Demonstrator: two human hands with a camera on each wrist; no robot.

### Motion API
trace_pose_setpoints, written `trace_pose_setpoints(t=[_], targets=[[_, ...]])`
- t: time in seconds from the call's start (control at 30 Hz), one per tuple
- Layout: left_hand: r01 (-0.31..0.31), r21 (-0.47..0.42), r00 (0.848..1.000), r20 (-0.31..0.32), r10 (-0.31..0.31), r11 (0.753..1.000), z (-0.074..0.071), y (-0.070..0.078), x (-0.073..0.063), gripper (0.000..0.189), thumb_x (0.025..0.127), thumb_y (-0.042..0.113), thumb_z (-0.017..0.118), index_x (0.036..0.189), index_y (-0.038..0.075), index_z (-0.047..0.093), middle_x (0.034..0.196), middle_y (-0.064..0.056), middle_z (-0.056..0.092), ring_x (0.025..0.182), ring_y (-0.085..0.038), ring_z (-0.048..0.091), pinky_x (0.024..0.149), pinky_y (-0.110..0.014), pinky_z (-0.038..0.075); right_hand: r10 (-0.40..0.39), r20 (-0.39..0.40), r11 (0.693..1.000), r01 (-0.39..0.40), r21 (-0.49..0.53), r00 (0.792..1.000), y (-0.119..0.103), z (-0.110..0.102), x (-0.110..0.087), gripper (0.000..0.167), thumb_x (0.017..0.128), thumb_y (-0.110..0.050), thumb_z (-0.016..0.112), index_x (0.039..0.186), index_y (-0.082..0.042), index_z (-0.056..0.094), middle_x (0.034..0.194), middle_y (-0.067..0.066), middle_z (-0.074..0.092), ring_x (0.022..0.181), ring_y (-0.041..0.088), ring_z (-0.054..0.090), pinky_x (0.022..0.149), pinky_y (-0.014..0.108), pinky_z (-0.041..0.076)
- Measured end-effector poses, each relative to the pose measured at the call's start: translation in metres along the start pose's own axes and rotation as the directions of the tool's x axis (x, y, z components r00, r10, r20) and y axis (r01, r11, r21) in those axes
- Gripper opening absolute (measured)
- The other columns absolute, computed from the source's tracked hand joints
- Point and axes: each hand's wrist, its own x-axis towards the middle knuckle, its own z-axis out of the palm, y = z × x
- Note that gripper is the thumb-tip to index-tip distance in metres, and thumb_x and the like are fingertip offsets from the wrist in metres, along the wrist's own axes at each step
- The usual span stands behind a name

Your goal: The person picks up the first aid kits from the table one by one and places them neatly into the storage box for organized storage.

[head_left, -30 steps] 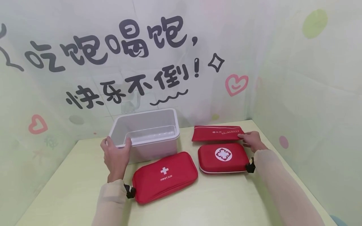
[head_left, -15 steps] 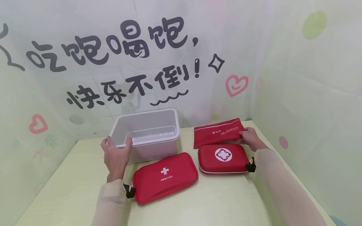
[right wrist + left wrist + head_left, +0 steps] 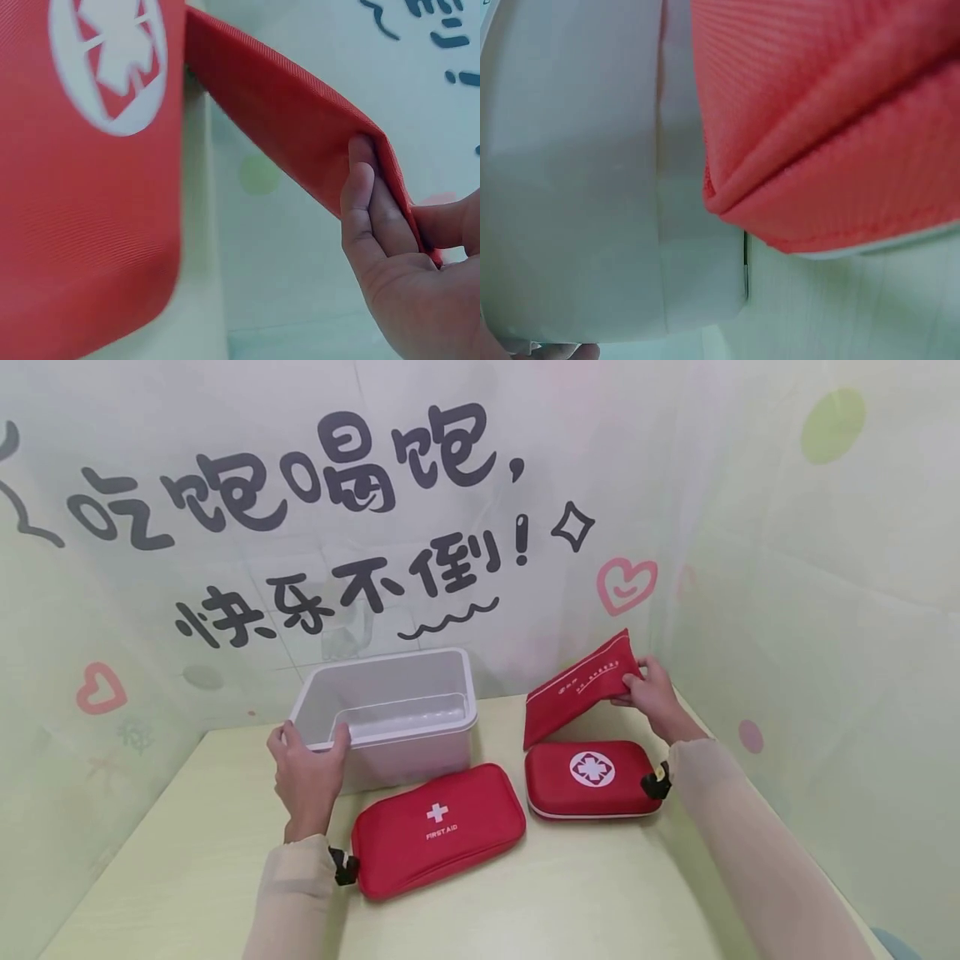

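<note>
My right hand (image 3: 654,697) pinches the right end of a flat red pouch (image 3: 573,693) with white lettering. That end is raised, and the pouch slants down to the left behind a red hard-shell first aid case (image 3: 551,777). In the right wrist view the thumb lies on one side of the pouch (image 3: 285,105) and the fingers on the other. At the left, my left hand (image 3: 309,781) grips the front left corner of a white plastic bin (image 3: 408,758), thumb over the rim. A soft red first aid bag (image 3: 465,852) lies in front of the bin.
Everything stands on a pale wooden table (image 3: 555,893). Behind it hangs a light wall covering (image 3: 465,585) with dark lettering, close to the bin, and another wall (image 3: 825,693) rises along the right edge.
My right hand has lifted the right end of the red pouch from the table, tilting it up while its left end swings lower. The left hand and the bin stay where they were.
</note>
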Motion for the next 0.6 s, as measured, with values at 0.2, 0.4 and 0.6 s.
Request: trace_pose_setpoints(t=[0.2, 0.4, 0.6], targets=[[-0.005, 0.0, 1.0, -0.003, 0.005, 1.0, 0.0, 0.0, 0.001, 0.087, 0.09, 0.058, 0.054, 0.151, 0.001, 0.033, 0.147, -0.021, 0.033, 0.102, -0.053, 0.056, 0.086, -0.072, 0.045, -0.052, -0.011, 0.998, 0.052, 0.018, 0.999, -0.019, 0.003, -0.004, 0.039, 0.106, -0.017, 0.043, 0.137, 0.003, 0.03, 0.134, 0.027, 0.051, 0.112, 0.04, 0.064, 0.091, 0.036, 0.054], [-0.001, 0.002, 1.0, 0.0, 0.001, 1.0, 0.002, -0.001, 0.001, 0.088, 0.09, 0.062, 0.051, 0.152, 0.002, 0.032, 0.147, -0.021, 0.033, 0.103, -0.053, 0.056, 0.087, -0.072, 0.045, -0.12, -0.037, 0.99, 0.123, 0.065, 0.992, -0.037, 0.006, -0.01, 0.038, 0.106, -0.019, 0.044, 0.135, 0.003, 0.031, 0.134, 0.026, 0.053, 0.115, 0.04, 0.063, 0.093, 0.037, 0.053], [-0.006, -0.001, 1.0, -0.015, 0.006, 1.0, 0.002, -0.003, 0.001, 0.086, 0.09, 0.06, 0.053, 0.151, 0.002, 0.034, 0.146, -0.02, 0.033, 0.101, -0.053, 0.057, 0.085, -0.072, 0.045, -0.158, -0.074, 0.97, 0.169, 0.172, 0.985, -0.049, 0.013, -0.013, 0.039, 0.104, -0.025, 0.049, 0.134, -0.005, 0.034, 0.138, 0.017, 0.052, 0.117, 0.031, 0.064, 0.095, 0.035, 0.052]])
